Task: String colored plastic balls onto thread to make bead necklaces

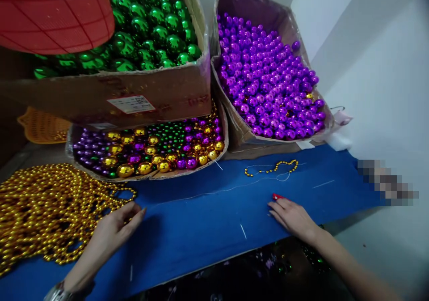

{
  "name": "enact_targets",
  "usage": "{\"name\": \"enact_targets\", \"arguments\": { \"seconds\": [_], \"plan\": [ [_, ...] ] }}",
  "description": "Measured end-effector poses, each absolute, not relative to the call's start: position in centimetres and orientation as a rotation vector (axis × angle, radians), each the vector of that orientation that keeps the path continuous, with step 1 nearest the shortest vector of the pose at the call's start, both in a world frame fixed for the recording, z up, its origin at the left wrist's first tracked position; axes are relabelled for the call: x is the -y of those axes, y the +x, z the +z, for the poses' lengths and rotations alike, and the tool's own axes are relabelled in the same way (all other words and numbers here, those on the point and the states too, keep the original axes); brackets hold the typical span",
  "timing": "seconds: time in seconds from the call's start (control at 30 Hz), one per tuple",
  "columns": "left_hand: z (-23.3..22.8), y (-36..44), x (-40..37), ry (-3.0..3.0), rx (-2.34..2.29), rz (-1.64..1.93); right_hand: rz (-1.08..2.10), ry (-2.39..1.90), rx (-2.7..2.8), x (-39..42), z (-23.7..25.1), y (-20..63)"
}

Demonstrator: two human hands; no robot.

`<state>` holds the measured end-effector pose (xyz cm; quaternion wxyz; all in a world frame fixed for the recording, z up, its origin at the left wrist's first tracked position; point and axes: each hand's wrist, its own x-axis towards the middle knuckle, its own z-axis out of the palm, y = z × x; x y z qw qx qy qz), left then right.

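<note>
My left hand is at the right edge of a heap of gold bead strands, with its fingers curled and pressed together. What it pinches, if anything, is hidden. A thin thread runs across the blue table cover from near its fingertips toward a short gold bead string. My right hand is low over the cover, fingers bent, with a small red object at its fingertips. The exact kind of this object is unclear. The short string lies beyond this hand, apart from it.
Behind stand cardboard boxes of green balls, purple balls and mixed beads. A red basket overhangs the upper left; an orange basket sits below. White scraps lie on the blue cover. A wall rises at right.
</note>
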<state>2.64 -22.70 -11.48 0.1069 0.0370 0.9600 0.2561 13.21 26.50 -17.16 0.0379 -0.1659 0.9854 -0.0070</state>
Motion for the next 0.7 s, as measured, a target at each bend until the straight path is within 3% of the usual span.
{"name": "enact_targets", "arguments": {
  "seconds": [0.3,0.53,0.7],
  "plan": [
    [-11.9,2.9,23.6,0.112,-2.773,0.774,-0.086,-0.365,-3.077,-25.9,-17.3,15.2],
    [-11.9,3.0,23.7,0.126,-2.773,0.779,-0.275,-0.284,-3.079,-18.7,-15.4,9.9],
    [-11.2,3.2,23.7,0.109,-2.774,0.796,-0.174,-0.298,-3.082,-16.3,-15.1,7.1]
  ]
}}
